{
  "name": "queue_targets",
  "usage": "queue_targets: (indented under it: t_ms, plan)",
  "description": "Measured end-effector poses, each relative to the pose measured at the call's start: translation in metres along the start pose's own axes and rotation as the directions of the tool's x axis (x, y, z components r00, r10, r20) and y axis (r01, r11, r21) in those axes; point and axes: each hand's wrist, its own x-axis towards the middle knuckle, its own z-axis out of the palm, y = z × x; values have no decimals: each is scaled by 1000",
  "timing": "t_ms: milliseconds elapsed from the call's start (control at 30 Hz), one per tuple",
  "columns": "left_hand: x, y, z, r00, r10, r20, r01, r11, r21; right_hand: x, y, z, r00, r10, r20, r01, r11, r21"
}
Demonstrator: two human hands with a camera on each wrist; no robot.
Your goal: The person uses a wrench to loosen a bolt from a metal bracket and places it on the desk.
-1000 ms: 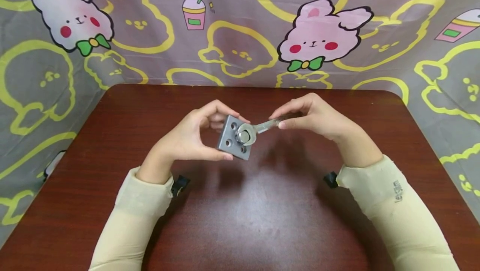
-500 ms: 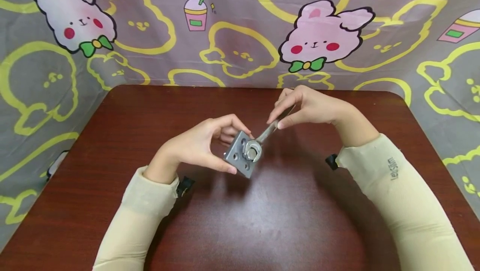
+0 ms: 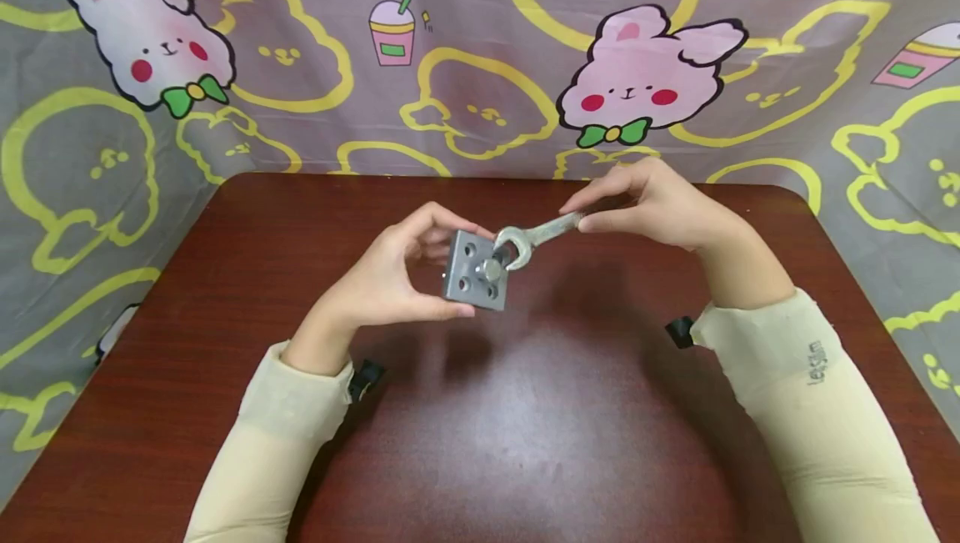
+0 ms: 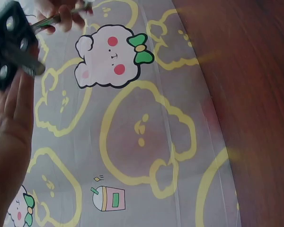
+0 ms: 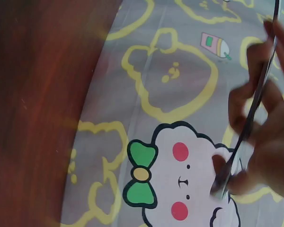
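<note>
My left hand (image 3: pixel 378 280) grips a square grey metal plate (image 3: pixel 478 253) by its edges, thumb below and fingers above. The plate has holes at its corners, and a bolt (image 3: pixel 491 270) passes through its middle, head facing right. In the left wrist view the bolt's threaded shank (image 4: pixel 26 61) sticks out of the plate's other side. My right hand (image 3: pixel 667 205) pinches the far end of a silver wrench (image 3: pixel 551 231) between thumb and fingers. The wrench's open end is right beside the bolt head, up and to its right. In the right wrist view the wrench (image 5: pixel 255 101) appears edge-on.
A dark red-brown table (image 3: pixel 517 443) lies under both hands, which are held above it. Behind it hangs a patterned cloth (image 3: pixel 480 17) with rabbits and drinks, wrapping round both sides. Black wrist cameras sit at both sleeve cuffs (image 3: pixel 300 393).
The wrench end was around the bolt head and swung upward with the plate tilting; now it is off the head. My right hand has moved right, and the plate has turned back up.
</note>
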Motion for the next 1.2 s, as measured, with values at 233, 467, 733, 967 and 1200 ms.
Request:
queue_targets:
  t_ms: [233,467,733,967,1200]
  plan:
    - [6,-3,4,932,164,-322,-122,982,146,-24,-10,34,930,259,-259,-153,918,367]
    - [10,-7,7,828,300,-474,-202,947,248,-29,-16,72,889,329,-318,-143,861,488]
    - [13,-9,10,806,352,-476,-246,930,272,-28,-17,82,879,365,-306,-172,842,511]
    - [14,-12,10,816,375,-440,-253,916,311,-24,-17,85,889,366,-276,-173,825,538]
    - [13,-11,10,817,373,-440,-251,917,311,-21,-18,83,899,350,-262,-162,823,545]
